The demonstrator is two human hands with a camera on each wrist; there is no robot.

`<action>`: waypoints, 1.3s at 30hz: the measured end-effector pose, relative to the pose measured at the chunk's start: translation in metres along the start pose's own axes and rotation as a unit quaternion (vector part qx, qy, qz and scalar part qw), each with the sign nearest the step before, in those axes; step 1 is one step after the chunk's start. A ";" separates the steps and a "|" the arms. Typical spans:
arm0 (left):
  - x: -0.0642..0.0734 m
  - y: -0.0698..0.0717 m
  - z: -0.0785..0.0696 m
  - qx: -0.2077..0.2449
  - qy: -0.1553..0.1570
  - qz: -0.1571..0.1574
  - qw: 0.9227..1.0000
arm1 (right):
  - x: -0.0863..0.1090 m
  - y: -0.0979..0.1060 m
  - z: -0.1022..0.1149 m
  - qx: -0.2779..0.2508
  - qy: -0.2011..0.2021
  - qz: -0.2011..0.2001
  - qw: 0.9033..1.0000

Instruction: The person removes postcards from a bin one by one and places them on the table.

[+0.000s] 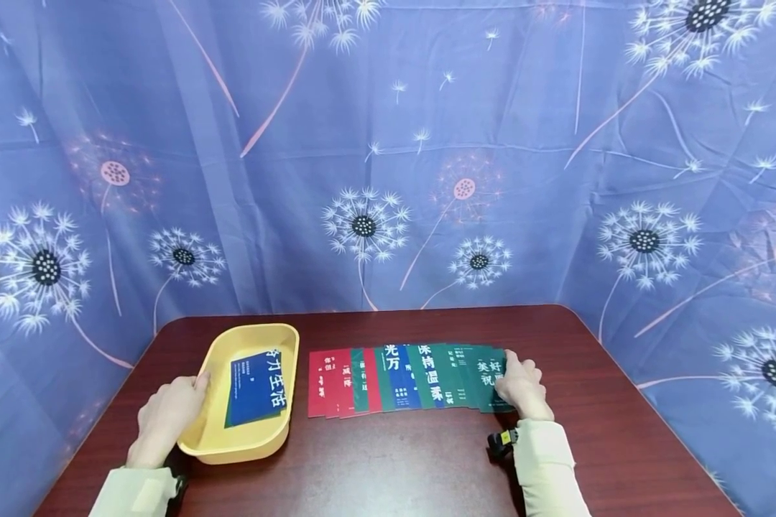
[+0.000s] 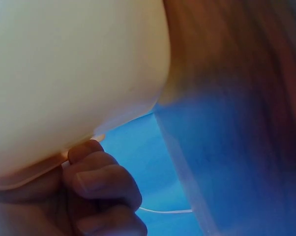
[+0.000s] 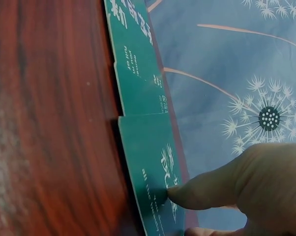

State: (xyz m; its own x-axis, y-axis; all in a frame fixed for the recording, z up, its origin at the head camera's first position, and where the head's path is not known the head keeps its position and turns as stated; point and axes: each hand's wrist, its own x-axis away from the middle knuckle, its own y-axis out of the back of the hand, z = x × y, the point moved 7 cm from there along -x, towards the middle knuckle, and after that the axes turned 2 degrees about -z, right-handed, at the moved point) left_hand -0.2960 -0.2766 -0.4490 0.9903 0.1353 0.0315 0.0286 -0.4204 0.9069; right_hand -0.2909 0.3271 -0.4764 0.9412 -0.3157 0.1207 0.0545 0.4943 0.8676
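A yellow plastic basin (image 1: 242, 454) stands on the left of the table, with a blue card (image 1: 248, 395) lying over a green one inside it. My left hand (image 1: 168, 413) grips the basin's left rim, its fingers (image 2: 108, 184) curled under the lip on the outside. Overlapping cards form a row in the middle, from red cards (image 1: 320, 391) at the left through blue to green. At the row's right end my right hand (image 1: 522, 384) pinches the last green card (image 1: 490, 398); its thumb (image 3: 192, 194) lies on the printed face. The other right fingers are mostly hidden.
The dark red-brown wooden table (image 1: 362, 467) shows bare wood in front of the cards. A blue curtain (image 1: 388, 143) with dandelion prints hangs behind the table and along both sides. A black strap device (image 1: 501, 443) sits at the right wrist.
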 end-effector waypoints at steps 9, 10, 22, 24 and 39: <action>-0.001 -0.001 0.000 0.001 0.000 0.005 1.000 | 0.001 -0.004 0.008 0.027 0.007 -0.028 0.999; -0.001 0.000 0.000 0.001 -0.001 0.005 1.000 | 0.002 -0.004 0.010 0.033 0.010 -0.036 0.999; -0.003 -0.002 0.000 0.000 -0.002 0.006 1.000 | 0.018 0.003 0.065 0.016 0.132 -0.158 0.979; -0.003 -0.002 0.000 -0.003 -0.002 0.007 1.000 | 0.025 0.001 0.083 0.009 0.164 -0.173 0.971; -0.001 -0.001 -0.001 0.008 -0.009 -0.003 1.000 | 0.102 -0.050 0.219 -0.052 0.404 -0.171 0.897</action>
State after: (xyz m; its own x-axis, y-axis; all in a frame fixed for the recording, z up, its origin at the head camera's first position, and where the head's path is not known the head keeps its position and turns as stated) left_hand -0.2974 -0.2758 -0.4495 0.9924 0.1215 0.0179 0.0369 -0.4343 0.9000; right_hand -0.2702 0.0929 -0.4016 0.7963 0.2054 -0.5690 0.3770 0.5670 0.7324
